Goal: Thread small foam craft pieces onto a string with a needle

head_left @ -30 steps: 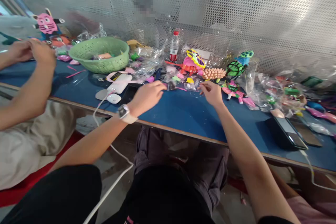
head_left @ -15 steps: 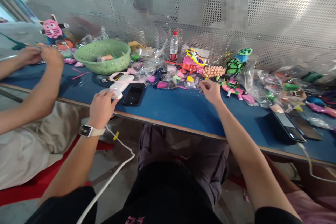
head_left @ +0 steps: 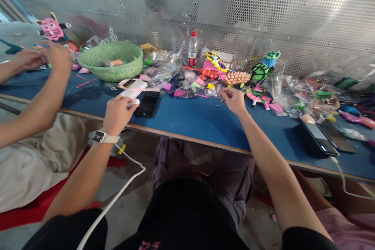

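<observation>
My left hand is at the table's front edge, left of centre, its fingers curled over a small white rounded case that shows between thumb and fingertips. Just beyond that hand lies a white power bank with a pink strap, and a black phone lies to its right. My right hand is held low over the table, thumb and fingertips pinched on a thin clear thread that loops out to the left. Clay figures, among them a spiky peach one and a pink and green one, stand close by.
A green basket and a red-capped bottle stand toward the perforated metal wall. Bagged clay lies along the back. Another person's hands work at the left. A dark box-shaped device stands at the right on the blue table.
My left hand has moved left and toward me, from beside the small clay pieces to the white case. My right hand has stayed nearly in place, still pinching.
</observation>
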Demonstrator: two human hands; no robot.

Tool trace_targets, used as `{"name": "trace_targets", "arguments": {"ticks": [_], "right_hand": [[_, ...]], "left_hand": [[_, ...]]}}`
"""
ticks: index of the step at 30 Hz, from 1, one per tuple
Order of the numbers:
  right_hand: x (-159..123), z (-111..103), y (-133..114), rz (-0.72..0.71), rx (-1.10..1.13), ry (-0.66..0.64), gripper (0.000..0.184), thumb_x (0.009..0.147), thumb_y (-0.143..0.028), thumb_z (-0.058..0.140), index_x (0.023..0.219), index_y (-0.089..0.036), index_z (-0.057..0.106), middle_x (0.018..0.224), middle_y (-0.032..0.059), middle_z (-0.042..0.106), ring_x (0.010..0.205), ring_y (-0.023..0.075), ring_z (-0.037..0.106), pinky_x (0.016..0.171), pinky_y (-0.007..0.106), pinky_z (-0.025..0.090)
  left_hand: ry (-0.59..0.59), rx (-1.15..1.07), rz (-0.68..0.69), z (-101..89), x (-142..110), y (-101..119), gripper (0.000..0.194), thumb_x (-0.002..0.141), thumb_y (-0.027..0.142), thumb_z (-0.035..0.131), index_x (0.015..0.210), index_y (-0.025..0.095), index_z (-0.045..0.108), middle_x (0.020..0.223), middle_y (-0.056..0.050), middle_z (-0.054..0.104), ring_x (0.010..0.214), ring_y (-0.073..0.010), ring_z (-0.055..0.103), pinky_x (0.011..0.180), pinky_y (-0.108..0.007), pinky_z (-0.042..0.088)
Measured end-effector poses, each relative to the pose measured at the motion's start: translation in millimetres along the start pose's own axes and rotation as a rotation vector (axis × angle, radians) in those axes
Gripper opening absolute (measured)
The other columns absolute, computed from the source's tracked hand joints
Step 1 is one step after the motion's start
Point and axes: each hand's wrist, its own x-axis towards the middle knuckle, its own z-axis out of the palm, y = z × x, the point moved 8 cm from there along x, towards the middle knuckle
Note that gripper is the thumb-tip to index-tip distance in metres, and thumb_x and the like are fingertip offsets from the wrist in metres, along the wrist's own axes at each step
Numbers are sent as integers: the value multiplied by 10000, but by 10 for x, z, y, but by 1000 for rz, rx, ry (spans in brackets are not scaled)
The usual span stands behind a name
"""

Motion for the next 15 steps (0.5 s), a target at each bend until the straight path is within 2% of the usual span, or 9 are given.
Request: {"name": "trace_targets", "arguments": {"ticks": [5,10,15], "right_hand": [[-1,-3,-17,-4,-14,-8,374,934,-592,767,982,-222,795,891,93,874,607,212,760,662,376,651],[1,24,-8,6,24,-20,373,914,-595,767,961,-226,785,898,100,874,595,213,755,653,383,648],[0,23,-17,9,4,-27,383,918,-618,786,957,-237,790,888,88,873,621,226,768,683,405,669]], "left_hand": [[-19,26,3,108,117,25,470,1094,391,537,1396,91,737,1398,-285,695,1219,-440,746,1030,-493,598],[-25,3,67,198,318,110,465,1101,398,476,1270,87,778,1300,-274,736,1239,-409,727,1104,-472,572],[-27,1,74,149,520,379,441,1052,425,576,1265,94,776,1386,-279,711,1219,-406,735,1097,-483,577]]}}
